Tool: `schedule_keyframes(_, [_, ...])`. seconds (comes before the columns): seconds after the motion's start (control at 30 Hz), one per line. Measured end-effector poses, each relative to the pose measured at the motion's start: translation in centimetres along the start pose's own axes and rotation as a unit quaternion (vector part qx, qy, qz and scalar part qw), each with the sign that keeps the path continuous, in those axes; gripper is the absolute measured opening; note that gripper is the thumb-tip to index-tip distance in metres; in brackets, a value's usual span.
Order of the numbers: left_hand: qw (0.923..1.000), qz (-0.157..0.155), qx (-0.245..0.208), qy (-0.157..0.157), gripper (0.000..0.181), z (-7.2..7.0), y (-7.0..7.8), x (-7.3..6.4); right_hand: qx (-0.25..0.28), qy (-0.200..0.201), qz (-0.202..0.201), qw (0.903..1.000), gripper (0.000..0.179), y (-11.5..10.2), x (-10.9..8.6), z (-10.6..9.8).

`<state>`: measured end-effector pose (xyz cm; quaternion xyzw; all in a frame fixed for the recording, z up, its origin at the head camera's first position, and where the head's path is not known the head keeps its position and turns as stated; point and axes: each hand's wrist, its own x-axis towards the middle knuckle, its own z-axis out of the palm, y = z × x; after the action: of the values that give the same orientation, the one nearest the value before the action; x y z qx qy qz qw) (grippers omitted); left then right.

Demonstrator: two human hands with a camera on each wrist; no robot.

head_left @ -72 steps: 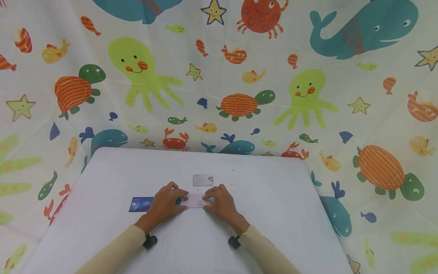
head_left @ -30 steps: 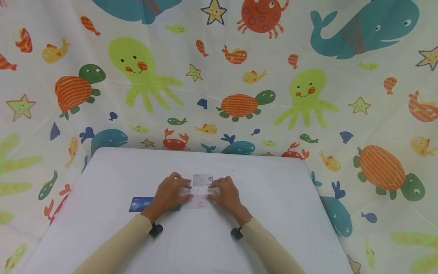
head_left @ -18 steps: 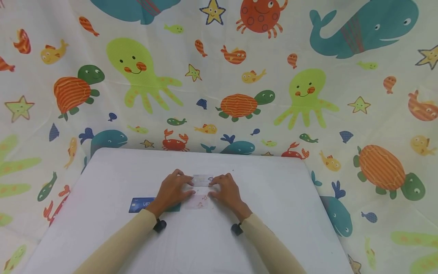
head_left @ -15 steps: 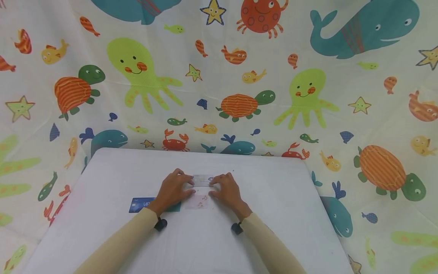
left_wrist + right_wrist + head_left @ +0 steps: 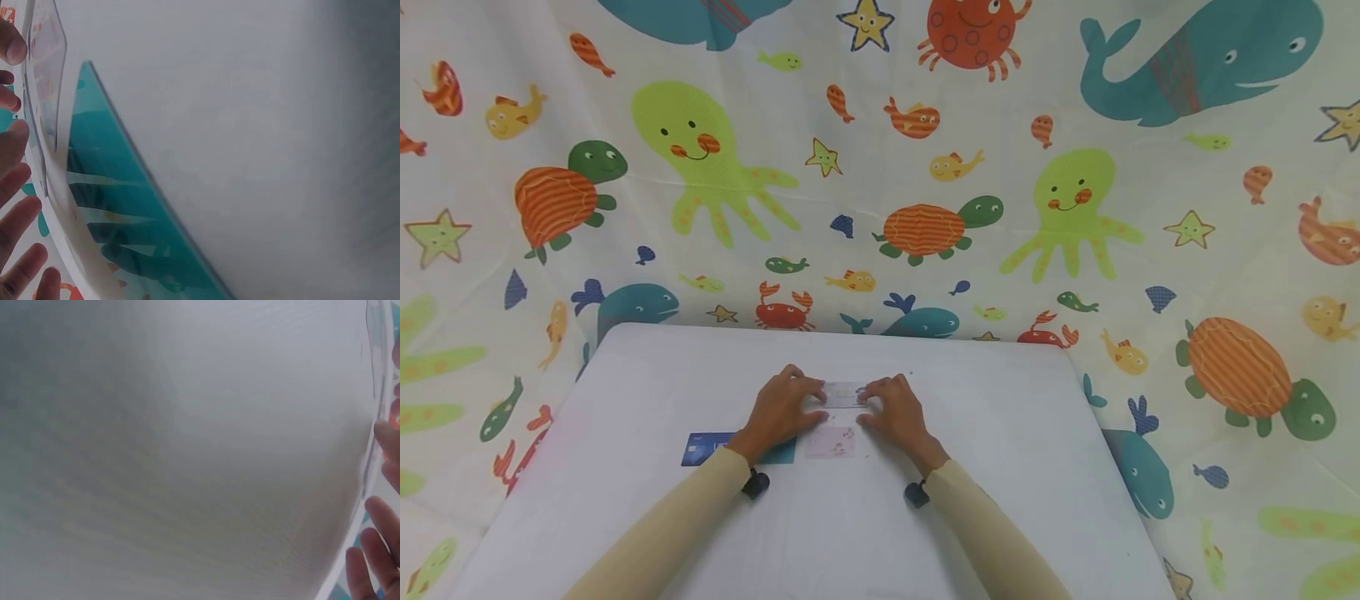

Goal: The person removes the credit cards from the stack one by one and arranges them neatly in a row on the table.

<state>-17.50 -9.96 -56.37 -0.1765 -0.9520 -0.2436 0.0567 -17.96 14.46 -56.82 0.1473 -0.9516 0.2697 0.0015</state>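
Observation:
At the table's middle, a silver-grey card (image 5: 844,395) lies between my two hands. My left hand (image 5: 781,410) holds its left end, the forefinger at the far corner and the thumb by the near edge. My right hand (image 5: 898,415) has the right end in the same way. Nearer me lies a pink card (image 5: 831,443) with a reddish print, flat on the table. Left of it are a teal card (image 5: 786,453) and a blue card (image 5: 702,448), partly covered by my left hand and wrist. Only fingertips (image 5: 382,519) show at the right wrist view's edge.
The table (image 5: 1000,467) has a white cover. Behind it hangs a curtain (image 5: 850,183) printed with sea animals. A small dark speck (image 5: 912,372) lies right of the silver-grey card. Each wrist wears a small black camera (image 5: 756,484).
Both hands have let go of the pink card, moved away from me and taken the silver-grey card's ends. The pink card now lies flat. Over the last half second the hands barely shift.

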Motion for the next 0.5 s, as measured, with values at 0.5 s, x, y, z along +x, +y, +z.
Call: schedule_keyframes(0.5, [1.0,0.0,0.002,-0.008,0.033,0.32,0.35,0.96,-0.013,-0.013,-0.004,0.9998,0.029,0.57,0.69,-0.05])
